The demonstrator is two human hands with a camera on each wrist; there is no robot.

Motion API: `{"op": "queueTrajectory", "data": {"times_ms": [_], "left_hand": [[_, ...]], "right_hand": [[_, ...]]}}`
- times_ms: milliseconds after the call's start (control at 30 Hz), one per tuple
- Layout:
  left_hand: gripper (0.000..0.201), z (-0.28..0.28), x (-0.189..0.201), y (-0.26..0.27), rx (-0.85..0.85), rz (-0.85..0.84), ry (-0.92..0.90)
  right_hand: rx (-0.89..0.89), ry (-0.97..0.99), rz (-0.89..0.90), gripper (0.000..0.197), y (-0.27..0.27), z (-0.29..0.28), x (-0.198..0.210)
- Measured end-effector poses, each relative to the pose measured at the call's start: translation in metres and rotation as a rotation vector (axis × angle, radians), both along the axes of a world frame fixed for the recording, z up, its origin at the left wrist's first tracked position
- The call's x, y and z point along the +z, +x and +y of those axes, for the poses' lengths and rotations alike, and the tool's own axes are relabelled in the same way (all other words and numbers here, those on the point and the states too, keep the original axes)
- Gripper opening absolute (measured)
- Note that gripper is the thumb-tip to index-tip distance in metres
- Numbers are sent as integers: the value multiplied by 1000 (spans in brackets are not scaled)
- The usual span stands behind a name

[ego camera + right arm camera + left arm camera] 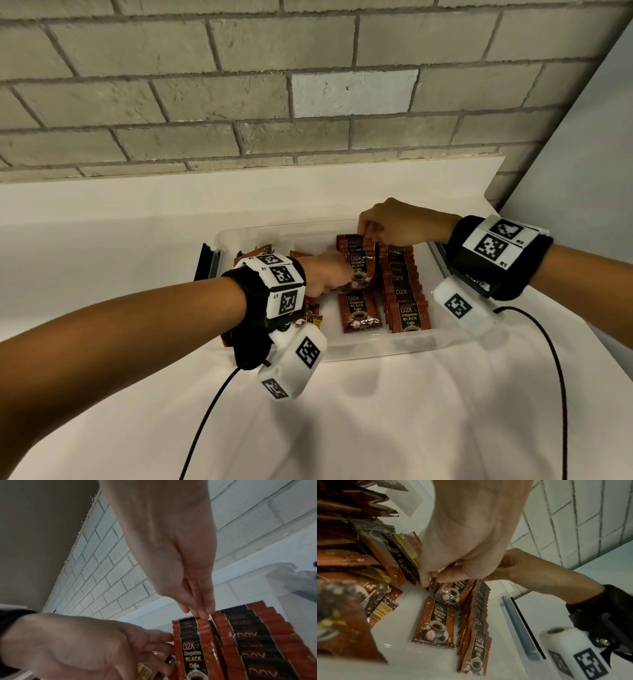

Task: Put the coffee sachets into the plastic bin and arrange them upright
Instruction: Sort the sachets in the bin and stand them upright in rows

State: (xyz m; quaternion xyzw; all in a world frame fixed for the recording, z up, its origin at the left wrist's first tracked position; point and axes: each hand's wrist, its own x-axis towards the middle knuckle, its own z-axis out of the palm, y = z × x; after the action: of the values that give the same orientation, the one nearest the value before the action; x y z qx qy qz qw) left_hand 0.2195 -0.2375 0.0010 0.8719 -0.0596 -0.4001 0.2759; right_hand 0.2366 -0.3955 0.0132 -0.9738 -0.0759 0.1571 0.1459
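— On the white counter (pixel 376 411) under a grey brick wall (pixel 239 102), what sits there?
— A clear bin (pixel 383 346), sachets (pixel 406 294) standing along its right side.
— Beside the left wrist?
— Left hand (pixel 467 536) pinches a small stack (pixel 453 592).
— And from the right wrist?
— Right hand (pixel 171 561), fingers straight together, presses that stack's top edge.

Your plastic bin (pixel 376 347) sits on the table (pixel 394 421) close to the brick wall (pixel 239 102) at the far side. In the bin's right part a row of sachets (pixel 404 291) stands packed from near to far. Left of it a smaller stack (pixel 359 258) stands at the far middle, your right hand (pixel 400 222) on its top edge and your left hand (pixel 323 274) at its left side. One sachet (pixel 361 313) lies flat in front. Loose sachets (pixel 368 547) pile at the left.
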Motion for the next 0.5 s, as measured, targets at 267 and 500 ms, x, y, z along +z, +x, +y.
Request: {"op": "queueTrajectory", "data": {"times_ms": [267, 500], "left_hand": [[29, -3, 3, -2, 80, 46, -75], [30, -2, 1, 0, 82, 60, -92]], "right_hand": [[-35, -13, -54, 30, -1, 0, 2], [-51, -27, -60, 29, -1, 0, -1]]}}
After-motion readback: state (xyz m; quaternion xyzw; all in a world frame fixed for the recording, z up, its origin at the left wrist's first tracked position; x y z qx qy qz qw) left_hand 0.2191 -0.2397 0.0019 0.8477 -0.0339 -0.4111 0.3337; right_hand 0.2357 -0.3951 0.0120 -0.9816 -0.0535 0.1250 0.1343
